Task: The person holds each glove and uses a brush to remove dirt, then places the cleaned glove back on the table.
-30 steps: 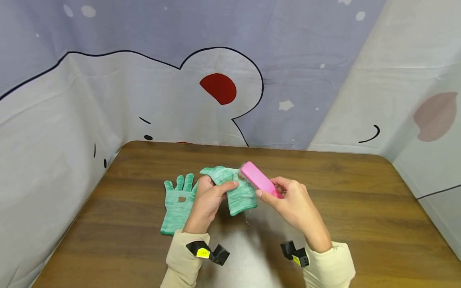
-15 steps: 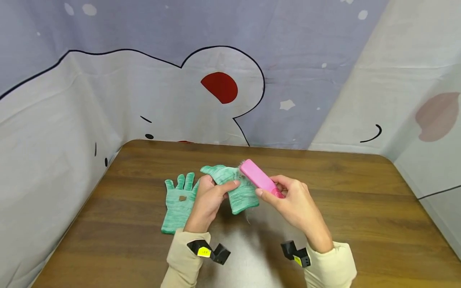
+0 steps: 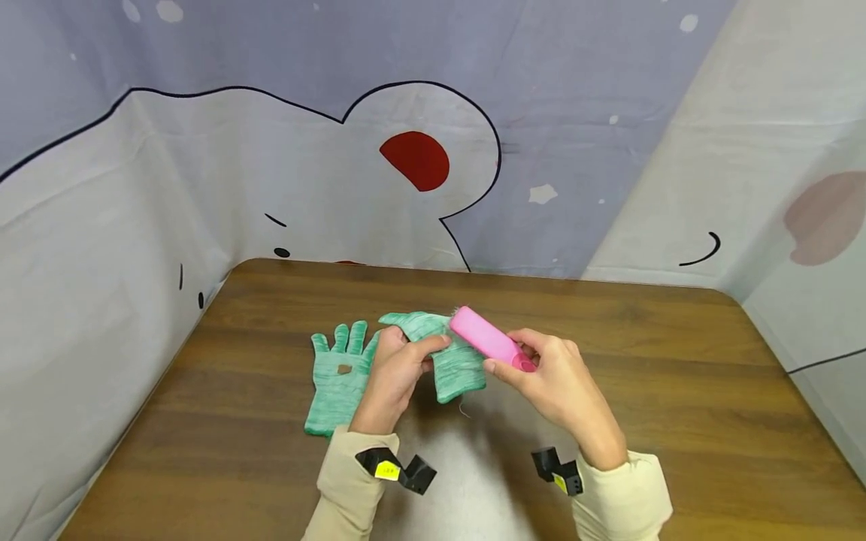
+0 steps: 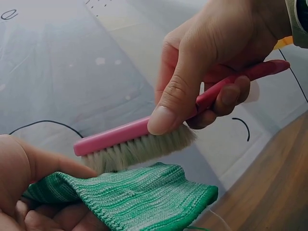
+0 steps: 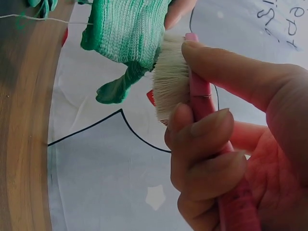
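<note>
My left hand (image 3: 395,372) pinches a green knit glove (image 3: 460,370), thumb on top and fingers beneath, holding it above the table. The glove's cuff hangs to the right, with a loose thread trailing from it. In my right hand (image 3: 558,379) is a pink brush (image 3: 483,334), gripped by its handle with the thumb along its back. Its pale bristles (image 4: 139,151) face down at the glove's surface in the left wrist view. From the right wrist, the bristles (image 5: 171,79) meet the edge of the glove (image 5: 127,33).
A second green glove (image 3: 336,383) lies flat on the wooden table (image 3: 676,391), left of my left hand, with a small brown patch on it. A printed cloth (image 3: 304,173) stands behind the table and along its sides.
The brush dips slightly lower over the held glove after rising a little half a second ago. Both hands keep their grips, and the glove on the table stays where it lies.
</note>
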